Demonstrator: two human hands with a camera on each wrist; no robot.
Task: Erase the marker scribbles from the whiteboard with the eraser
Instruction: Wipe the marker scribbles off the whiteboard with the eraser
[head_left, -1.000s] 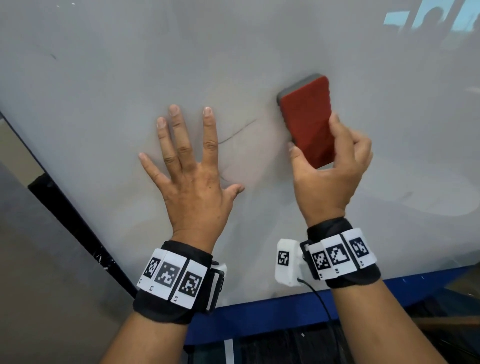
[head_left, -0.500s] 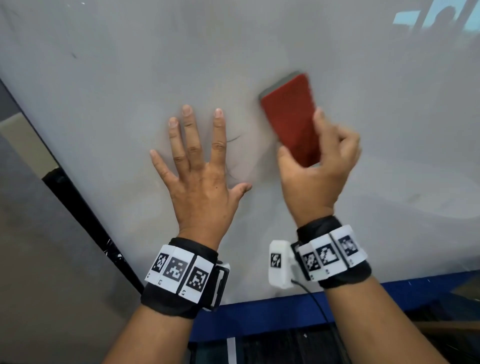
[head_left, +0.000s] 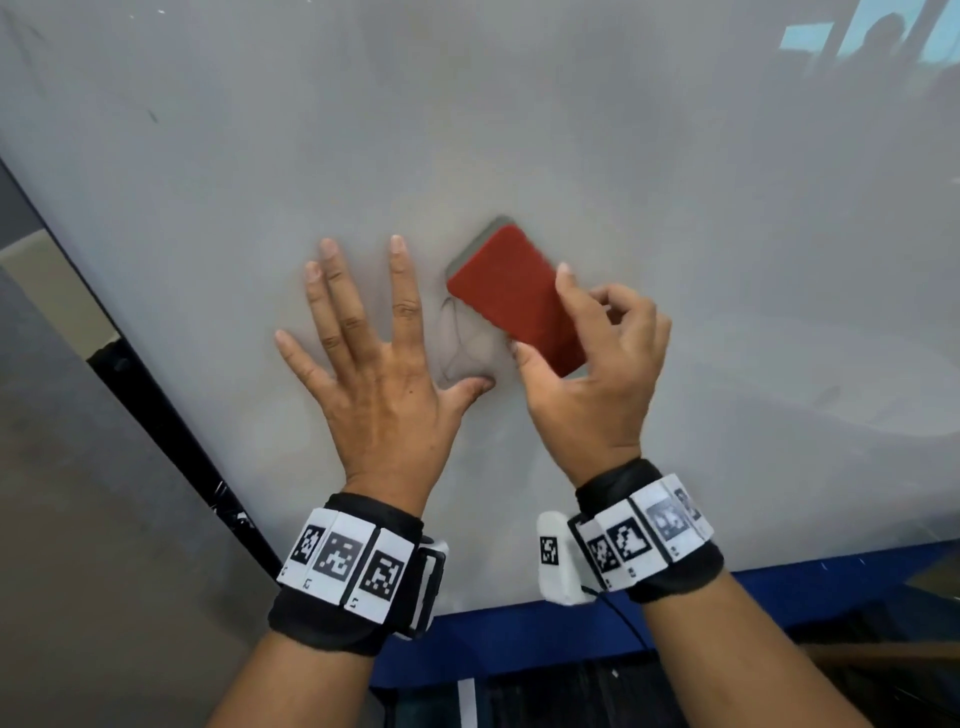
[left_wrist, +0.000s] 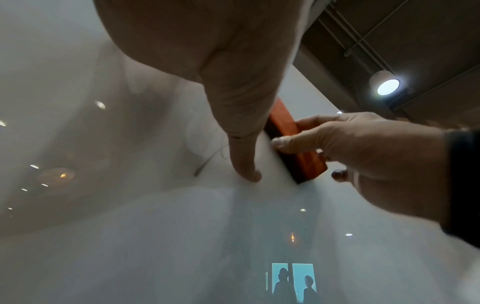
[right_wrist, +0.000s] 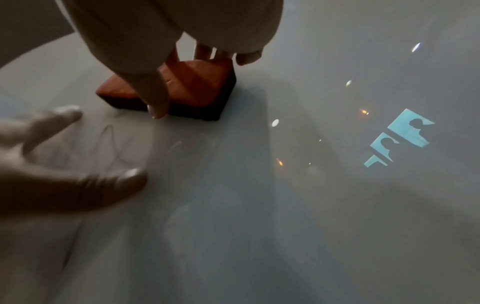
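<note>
A red eraser (head_left: 514, 299) with a grey felt underside lies flat against the whiteboard (head_left: 571, 130). My right hand (head_left: 582, 364) grips it, thumb on one long side and fingers on the other. Faint thin marker scribbles (head_left: 457, 338) show on the board just left of the eraser, between it and my left thumb. My left hand (head_left: 374, 364) presses flat on the board with its fingers spread. In the right wrist view the eraser (right_wrist: 187, 90) sits under my thumb, with the scribbles (right_wrist: 111, 144) beside it. In the left wrist view the eraser (left_wrist: 298, 148) shows behind my left thumb.
The board's black left frame (head_left: 171, 431) runs diagonally, with grey floor (head_left: 78, 519) beyond it. A blue edge (head_left: 519, 639) borders the board's near side. The glossy surface reflects a window (head_left: 857, 36) and ceiling lights.
My right hand has slid the eraser leftward and downward, tilting it, until it lies close beside my left hand. The long dark stroke seen earlier is now only faint lines.
</note>
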